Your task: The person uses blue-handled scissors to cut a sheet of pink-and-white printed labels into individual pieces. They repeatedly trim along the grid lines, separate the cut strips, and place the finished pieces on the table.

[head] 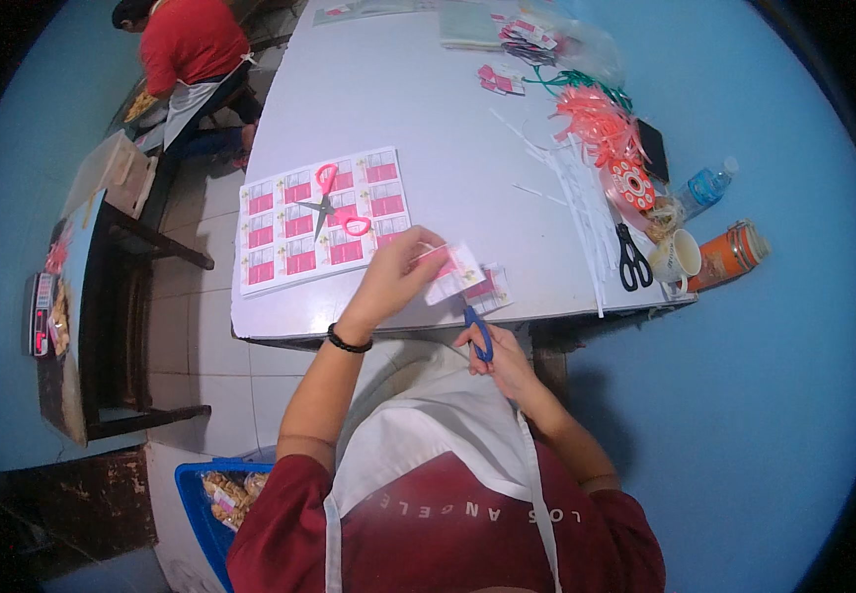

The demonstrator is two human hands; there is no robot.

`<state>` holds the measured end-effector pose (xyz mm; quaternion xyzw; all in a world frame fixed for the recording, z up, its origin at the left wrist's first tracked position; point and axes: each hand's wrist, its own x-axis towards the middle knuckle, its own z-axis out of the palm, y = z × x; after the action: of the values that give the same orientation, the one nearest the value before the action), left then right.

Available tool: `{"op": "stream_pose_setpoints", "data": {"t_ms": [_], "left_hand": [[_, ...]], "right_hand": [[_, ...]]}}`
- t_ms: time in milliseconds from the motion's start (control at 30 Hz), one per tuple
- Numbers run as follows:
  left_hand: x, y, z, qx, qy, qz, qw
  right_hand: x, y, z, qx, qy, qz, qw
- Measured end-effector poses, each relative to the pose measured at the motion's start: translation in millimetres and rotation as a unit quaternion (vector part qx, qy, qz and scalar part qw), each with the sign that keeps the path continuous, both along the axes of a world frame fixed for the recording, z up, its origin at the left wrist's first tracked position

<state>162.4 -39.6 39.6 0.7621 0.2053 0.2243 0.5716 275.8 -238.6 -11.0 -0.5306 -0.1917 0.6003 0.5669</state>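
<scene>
My left hand pinches a small printed pink-and-white paper label above the table's near edge. Blue-handled scissors are in my right hand, with their blades pointing up towards the label's lower edge. Partly under the held label, more cut labels lie on the table. To the left rests a stack of printed label sheets, and on it lie open scissors with pink handles.
The white tabletop bears white paper strips, pink ribbon, black-handled scissors, a mug, an orange jar and a plastic bottle on the right. A blue crate stands lower left. A co-worker sits upper left.
</scene>
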Motion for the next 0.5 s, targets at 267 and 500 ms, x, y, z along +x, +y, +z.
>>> {"op": "stream_pose_setpoints", "data": {"t_ms": [267,500], "left_hand": [[53,-38,-6,0.434,0.233,-0.011,0.87],[53,-21,-14,0.402,0.267,-0.069,0.873]], "right_hand": [[7,-4,-11,-0.053,-0.139,0.057,0.987],[32,-29,11,-0.012,-0.257,0.193,0.947]]}}
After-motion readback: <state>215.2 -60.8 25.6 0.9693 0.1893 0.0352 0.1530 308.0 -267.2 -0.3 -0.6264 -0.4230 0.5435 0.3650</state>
